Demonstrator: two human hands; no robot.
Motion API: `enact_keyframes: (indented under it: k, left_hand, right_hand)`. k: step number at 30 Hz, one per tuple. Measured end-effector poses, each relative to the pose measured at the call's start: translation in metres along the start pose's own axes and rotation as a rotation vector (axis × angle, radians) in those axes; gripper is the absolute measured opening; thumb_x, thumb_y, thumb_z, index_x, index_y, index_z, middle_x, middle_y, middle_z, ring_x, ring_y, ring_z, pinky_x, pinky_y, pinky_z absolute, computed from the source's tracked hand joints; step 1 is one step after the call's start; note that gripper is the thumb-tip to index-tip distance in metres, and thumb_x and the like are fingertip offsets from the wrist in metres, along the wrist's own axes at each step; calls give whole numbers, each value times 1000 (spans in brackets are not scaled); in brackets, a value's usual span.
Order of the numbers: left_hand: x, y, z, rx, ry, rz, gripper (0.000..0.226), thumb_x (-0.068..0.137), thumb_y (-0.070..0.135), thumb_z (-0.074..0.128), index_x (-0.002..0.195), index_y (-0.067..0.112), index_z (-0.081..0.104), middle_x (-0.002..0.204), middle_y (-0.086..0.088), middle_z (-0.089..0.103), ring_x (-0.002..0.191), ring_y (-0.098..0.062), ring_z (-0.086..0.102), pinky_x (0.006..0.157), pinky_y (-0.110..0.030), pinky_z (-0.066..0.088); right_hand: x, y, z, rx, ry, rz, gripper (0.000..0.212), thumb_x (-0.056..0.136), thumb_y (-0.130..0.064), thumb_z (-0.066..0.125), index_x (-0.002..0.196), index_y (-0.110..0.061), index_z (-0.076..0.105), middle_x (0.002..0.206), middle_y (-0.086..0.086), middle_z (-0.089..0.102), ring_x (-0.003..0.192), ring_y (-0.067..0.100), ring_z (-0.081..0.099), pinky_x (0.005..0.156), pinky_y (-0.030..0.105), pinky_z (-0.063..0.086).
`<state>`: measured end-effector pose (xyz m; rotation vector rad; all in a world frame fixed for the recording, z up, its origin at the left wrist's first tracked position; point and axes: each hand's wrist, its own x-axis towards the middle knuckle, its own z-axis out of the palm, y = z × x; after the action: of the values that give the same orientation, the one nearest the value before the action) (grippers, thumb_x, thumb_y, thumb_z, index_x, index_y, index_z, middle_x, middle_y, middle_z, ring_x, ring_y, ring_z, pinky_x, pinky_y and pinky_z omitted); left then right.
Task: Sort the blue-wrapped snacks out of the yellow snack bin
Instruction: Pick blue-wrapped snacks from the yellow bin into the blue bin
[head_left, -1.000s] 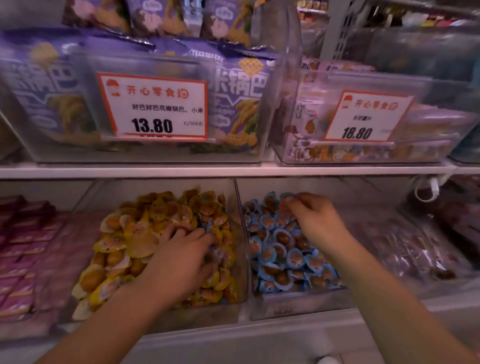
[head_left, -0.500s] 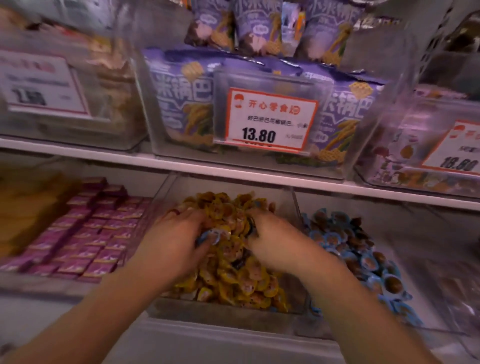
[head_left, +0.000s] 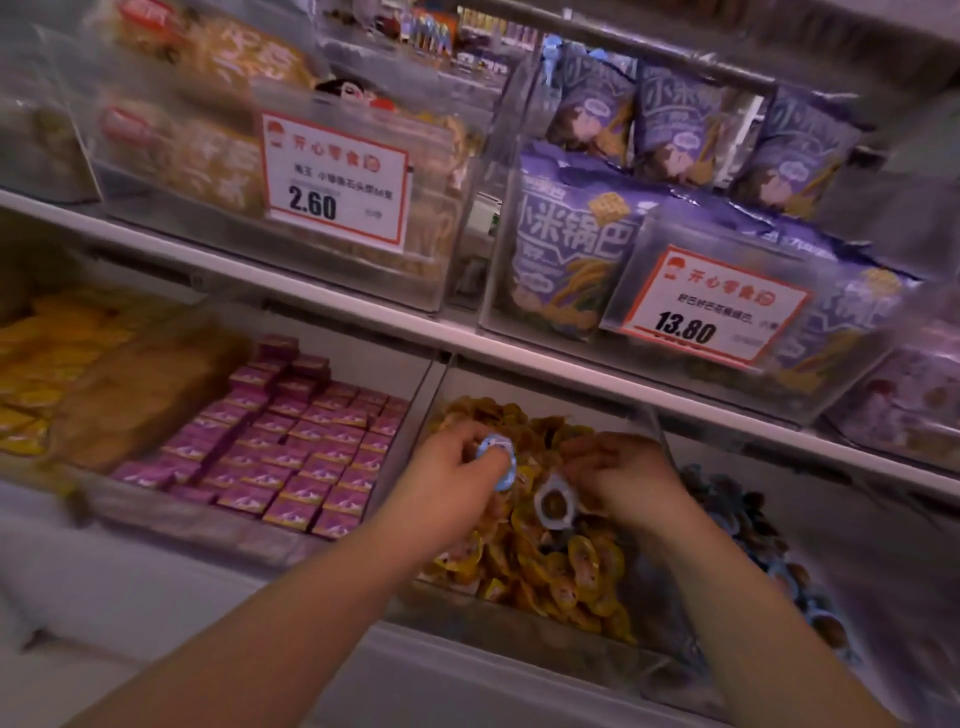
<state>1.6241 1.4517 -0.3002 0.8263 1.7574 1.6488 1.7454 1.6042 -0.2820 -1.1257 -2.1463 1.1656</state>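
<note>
Yellow snack bin (head_left: 519, 621) sits below the shelf edge, heaped with yellow snacks. Over its pile, left hand (head_left: 451, 486) grips blue-wrapped snacks (head_left: 500, 460). Right hand (head_left: 618, 480) beside it pinches another blue-wrapped snack (head_left: 555, 503) above the pile.

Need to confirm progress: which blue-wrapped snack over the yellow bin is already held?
The blue-wrapped snack pinched in the left hand; the other one lies face-up on the yellow pile beside the right hand.

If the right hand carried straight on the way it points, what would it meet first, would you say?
Most likely the blue-wrapped snack lying on the yellow snacks just beyond the right hand; depth is unclear.
</note>
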Motion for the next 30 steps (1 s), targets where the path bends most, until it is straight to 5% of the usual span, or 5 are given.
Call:
enact_keyframes:
  k: [5, 10, 15, 20, 30]
  left_hand:
    - [-14, 6, 2, -200, -18, -176, 11, 92, 10, 54, 91, 16, 62, 86, -13, 68, 63, -27, 66, 44, -25, 41]
    - [-21, 3, -10, 440, -173, 162, 15, 91, 48, 58, 99, 35, 59, 80, 12, 59, 67, -2, 57, 61, -25, 47]
    - [-31, 11, -8, 1212, -430, 343, 49, 76, 73, 58, 104, 32, 63, 109, 5, 48, 100, -18, 55, 80, -33, 48]
    - [-26, 25, -25, 1153, -533, 295, 19, 87, 44, 67, 94, 27, 67, 99, 11, 46, 101, -12, 53, 88, -30, 45]
    - [-18, 12, -17, 372, 18, 263, 15, 94, 31, 62, 82, 23, 64, 72, 7, 72, 64, -14, 69, 62, -36, 58]
  right_hand:
    - [-18, -16, 2, 433, -131, -29, 32, 86, 19, 54, 92, -7, 71, 82, 15, 75, 76, 24, 74, 71, 30, 60]
    - [-19, 6, -3, -777, -104, -243, 23, 83, -31, 56, 100, -27, 72, 98, -1, 73, 93, 22, 69, 80, 32, 54]
    - [-17, 27, 1, -1091, -303, -89, 34, 86, -46, 53, 107, -22, 64, 113, 9, 67, 103, 30, 65, 71, 29, 44]
    - [-3, 33, 15, -928, -383, 66, 57, 81, -54, 61, 123, -17, 62, 133, 16, 57, 121, 33, 56, 98, 37, 50]
    - [-27, 17, 3, -662, 91, -127, 10, 85, -26, 67, 94, -26, 64, 97, 3, 71, 93, 24, 66, 73, 29, 49]
